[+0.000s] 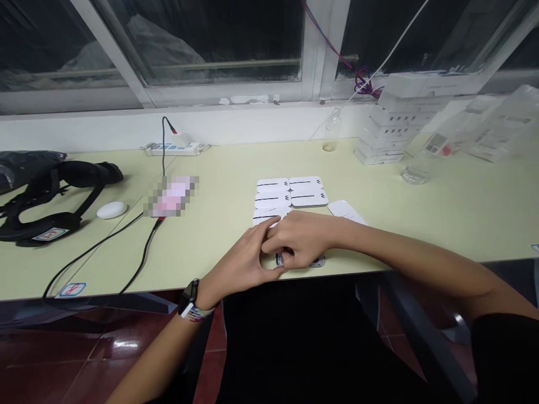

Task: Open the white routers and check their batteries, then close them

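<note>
My left hand (248, 255) rests at the table's near edge with its fingers stretched and the thumb spread away from them. Its fingertips meet my right hand (301, 238), whose fingers are curled inward; what they hold, if anything, is hidden. Under the right hand a card with dark print (319, 262) shows only in part. Just beyond the hands lie white rounded cards in two columns, each with a black line and a letter like W; one is the upper right card (306, 183), another the left middle card (269, 200). A plain white card (346, 211) lies partly behind the right forearm.
On the left are a phone (172, 196) with a cable, a white oval object (112, 210) and a black strapped headset (54, 202). A power strip (174, 148) sits by the wall. Stacked white boxes (391, 126) and clear bottles (416, 171) stand at the back right.
</note>
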The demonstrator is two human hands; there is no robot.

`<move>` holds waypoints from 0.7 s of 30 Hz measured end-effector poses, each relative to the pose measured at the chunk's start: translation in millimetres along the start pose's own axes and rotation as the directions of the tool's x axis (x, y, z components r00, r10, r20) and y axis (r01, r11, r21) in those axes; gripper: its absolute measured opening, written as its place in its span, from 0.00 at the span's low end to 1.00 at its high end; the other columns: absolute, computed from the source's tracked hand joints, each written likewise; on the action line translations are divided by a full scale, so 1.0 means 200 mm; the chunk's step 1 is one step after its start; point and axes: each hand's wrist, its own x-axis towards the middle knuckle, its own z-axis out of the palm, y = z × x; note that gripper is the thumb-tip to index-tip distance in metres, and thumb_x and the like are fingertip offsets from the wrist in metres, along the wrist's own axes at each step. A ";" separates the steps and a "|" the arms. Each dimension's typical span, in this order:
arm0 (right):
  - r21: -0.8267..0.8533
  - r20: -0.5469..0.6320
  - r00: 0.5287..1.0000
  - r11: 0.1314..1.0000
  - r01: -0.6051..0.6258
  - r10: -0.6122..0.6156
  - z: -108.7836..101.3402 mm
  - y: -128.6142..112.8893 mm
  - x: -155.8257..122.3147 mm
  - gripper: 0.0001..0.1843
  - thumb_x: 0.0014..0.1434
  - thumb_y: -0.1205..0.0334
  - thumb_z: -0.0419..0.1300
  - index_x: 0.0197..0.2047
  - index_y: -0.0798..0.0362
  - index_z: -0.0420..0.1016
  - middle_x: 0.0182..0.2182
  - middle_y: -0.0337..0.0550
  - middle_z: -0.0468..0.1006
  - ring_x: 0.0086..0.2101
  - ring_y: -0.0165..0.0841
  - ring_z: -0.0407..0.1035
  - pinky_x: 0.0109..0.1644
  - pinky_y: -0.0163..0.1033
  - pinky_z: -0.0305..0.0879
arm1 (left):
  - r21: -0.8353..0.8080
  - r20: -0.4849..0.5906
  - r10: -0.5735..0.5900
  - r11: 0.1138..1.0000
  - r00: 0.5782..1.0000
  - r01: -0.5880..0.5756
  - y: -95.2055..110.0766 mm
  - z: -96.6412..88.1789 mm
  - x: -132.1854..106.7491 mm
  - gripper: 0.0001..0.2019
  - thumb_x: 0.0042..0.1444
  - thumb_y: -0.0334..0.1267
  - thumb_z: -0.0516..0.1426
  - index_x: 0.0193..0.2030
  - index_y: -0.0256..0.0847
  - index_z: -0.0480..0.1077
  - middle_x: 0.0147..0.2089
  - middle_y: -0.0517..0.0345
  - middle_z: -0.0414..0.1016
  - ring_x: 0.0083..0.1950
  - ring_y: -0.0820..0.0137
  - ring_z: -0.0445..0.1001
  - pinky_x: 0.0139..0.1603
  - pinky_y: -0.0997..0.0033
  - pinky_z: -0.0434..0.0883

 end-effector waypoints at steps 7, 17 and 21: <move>-0.037 -0.068 0.996 0.998 -0.059 0.057 -0.02 -0.01 -0.04 0.08 0.63 0.56 0.66 0.40 0.50 0.74 0.31 0.35 0.77 0.27 0.30 0.59 0.32 0.39 0.49 | 0.001 0.009 -0.008 1.000 1.000 0.008 0.02 -0.02 0.00 0.48 0.61 0.46 0.70 0.82 0.51 0.51 0.82 0.44 0.62 0.80 0.44 0.65 0.79 0.39 0.68; -0.167 -0.307 0.950 0.980 -0.108 0.052 -0.01 0.01 -0.25 0.19 0.76 0.43 0.60 0.53 0.51 0.79 0.47 0.48 0.78 0.36 0.35 0.68 0.35 0.38 0.53 | 0.042 -0.012 0.005 0.999 1.000 -0.005 0.02 -0.01 0.00 0.49 0.60 0.45 0.72 0.82 0.54 0.51 0.67 0.47 0.74 0.63 0.50 0.77 0.67 0.42 0.76; -0.008 -0.346 0.928 0.989 -0.145 0.134 -0.06 0.00 -0.40 0.18 0.75 0.44 0.64 0.52 0.50 0.78 0.43 0.44 0.79 0.36 0.34 0.70 0.37 0.38 0.61 | 0.042 -0.004 0.029 0.999 1.000 -0.029 0.01 -0.01 0.00 0.49 0.60 0.44 0.72 0.82 0.55 0.50 0.65 0.49 0.75 0.63 0.51 0.76 0.68 0.43 0.75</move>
